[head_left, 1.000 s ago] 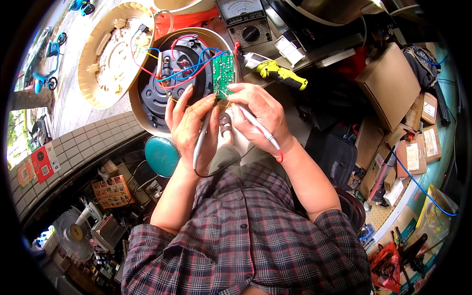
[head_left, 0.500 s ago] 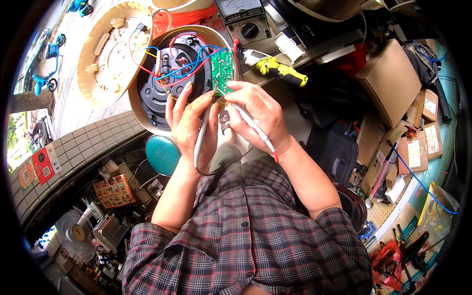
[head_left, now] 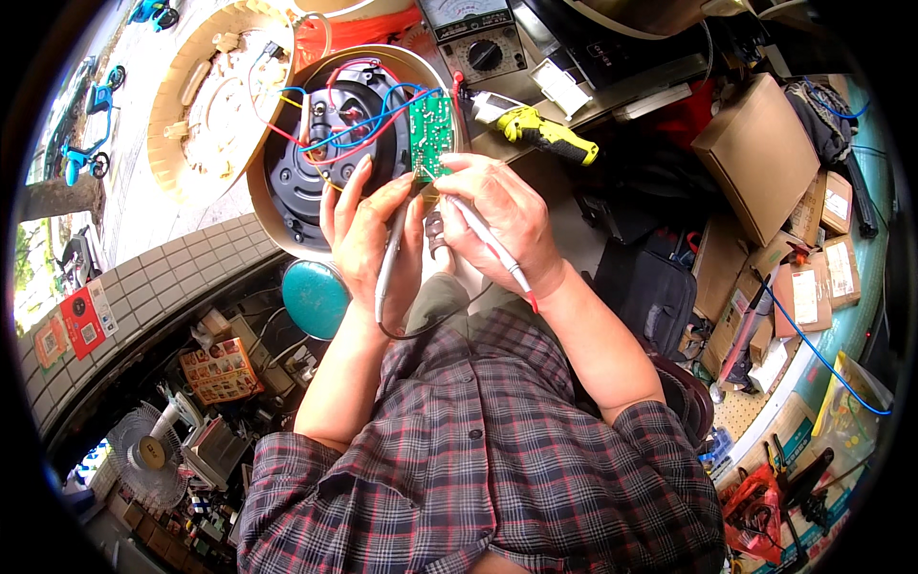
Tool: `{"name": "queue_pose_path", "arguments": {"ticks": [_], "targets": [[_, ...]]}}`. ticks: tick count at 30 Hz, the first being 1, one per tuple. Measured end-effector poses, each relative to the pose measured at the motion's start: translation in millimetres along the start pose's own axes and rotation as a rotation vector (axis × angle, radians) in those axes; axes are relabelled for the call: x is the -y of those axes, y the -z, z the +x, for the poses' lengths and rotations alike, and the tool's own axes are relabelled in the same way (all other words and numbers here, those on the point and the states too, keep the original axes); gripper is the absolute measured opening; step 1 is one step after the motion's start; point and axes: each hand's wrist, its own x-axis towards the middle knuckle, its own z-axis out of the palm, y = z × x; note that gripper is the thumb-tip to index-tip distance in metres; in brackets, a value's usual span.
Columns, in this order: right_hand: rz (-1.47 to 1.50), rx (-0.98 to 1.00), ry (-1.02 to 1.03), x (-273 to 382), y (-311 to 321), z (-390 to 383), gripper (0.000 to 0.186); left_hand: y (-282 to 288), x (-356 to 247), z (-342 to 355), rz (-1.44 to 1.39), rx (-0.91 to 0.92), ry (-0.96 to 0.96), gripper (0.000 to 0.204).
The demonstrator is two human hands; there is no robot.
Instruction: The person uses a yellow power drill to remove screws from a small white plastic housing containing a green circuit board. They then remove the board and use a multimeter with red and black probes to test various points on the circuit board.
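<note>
My left hand (head_left: 371, 239) grips a grey test probe (head_left: 389, 268) with a black lead looping below it. In my right hand (head_left: 507, 220) is a second test probe (head_left: 492, 246), grey with a red end. Both tips point at the lower edge of a green circuit board (head_left: 432, 129); my fingers partly cover that edge, and I cannot tell exact contact. Blue, red and yellow wires run from the board across a black round appliance base (head_left: 295, 182) in a cream housing (head_left: 262, 206). Behind it stands an analog multimeter (head_left: 481, 55) with a needle dial.
A cream shell (head_left: 170, 134) lies to the left of the housing. Right of the board are a yellow-black screwdriver (head_left: 547, 134) and a small white plastic part (head_left: 561, 91). Cardboard boxes (head_left: 760, 158) pile up at right. A green stool (head_left: 316, 299) is at lower left.
Hands and probes hold nearly the same pose at the board's lower edge. The whole view has shifted very slightly; nothing was taken up or let go.
</note>
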Motion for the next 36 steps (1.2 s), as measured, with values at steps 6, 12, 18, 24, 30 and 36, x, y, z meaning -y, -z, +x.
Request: {"name": "queue_pose_path", "arguments": {"ticks": [6, 12, 18, 24, 30, 36], "targets": [[0.002, 0.005, 0.0, 0.5, -0.2, -0.1, 0.027, 0.2, 0.5, -0.7, 0.005, -0.002, -0.001, 0.022], [-0.001, 0.007, 0.003, 0.9, 0.1, 0.9, 0.027, 0.6, -0.2, 0.5, 0.004, 0.0, 0.001, 0.022], [-0.006, 0.002, 0.006, 1.1, 0.6, 1.1, 0.027, 1.1, -0.3, 0.9, 0.0, 0.006, 0.006, 0.021], [-0.02, 0.003, 0.005, 1.4, 0.1, 0.4, 0.025, 1.2, -0.5, 1.0, -0.005, 0.005, 0.013, 0.021], [-0.021, -0.005, -0.004, 2.3, -1.7, 0.2, 0.023, 3.1, -3.2, 3.7, -0.003, 0.007, 0.017, 0.02], [-0.028, -0.004, 0.0, 1.2, -1.8, -0.6, 0.023, 4.1, -6.6, 7.7, -0.002, 0.002, 0.058, 0.023]]}}
